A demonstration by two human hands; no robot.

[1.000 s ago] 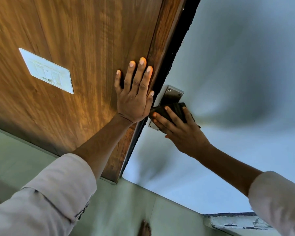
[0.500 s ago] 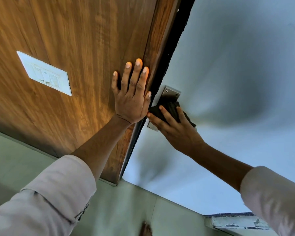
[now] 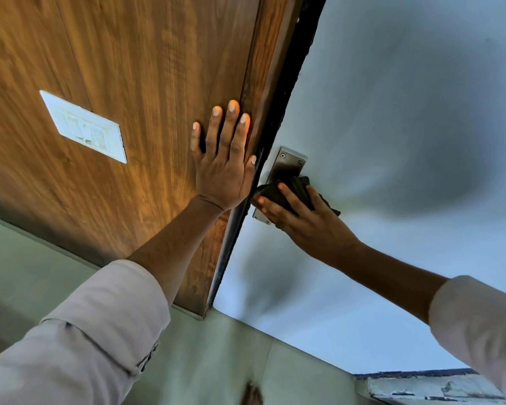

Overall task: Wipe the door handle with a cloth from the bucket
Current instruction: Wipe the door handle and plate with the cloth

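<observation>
A steel door handle plate point(image 3: 289, 163) with screws is fixed on the pale blue-grey door point(image 3: 406, 118), close to the door's edge. My right hand point(image 3: 307, 223) presses a dark cloth point(image 3: 297, 188) against the plate's lower part, with fingers wrapped over the cloth. The lever itself is hidden under cloth and hand. My left hand point(image 3: 224, 165) lies flat with spread fingers on the wooden panel point(image 3: 143, 83) beside the dark door gap. No bucket is in view.
A white switch plate point(image 3: 84, 127) sits on the wooden panel to the left. Below lies a pale green tiled floor point(image 3: 216, 361) with a bare foot point(image 3: 251, 394) at the bottom edge. A worn painted ledge point(image 3: 427, 387) shows at the bottom right.
My right hand has slid the cloth slightly down the handle plate, so more of the plate's top shows. My left hand stays flat on the wood.
</observation>
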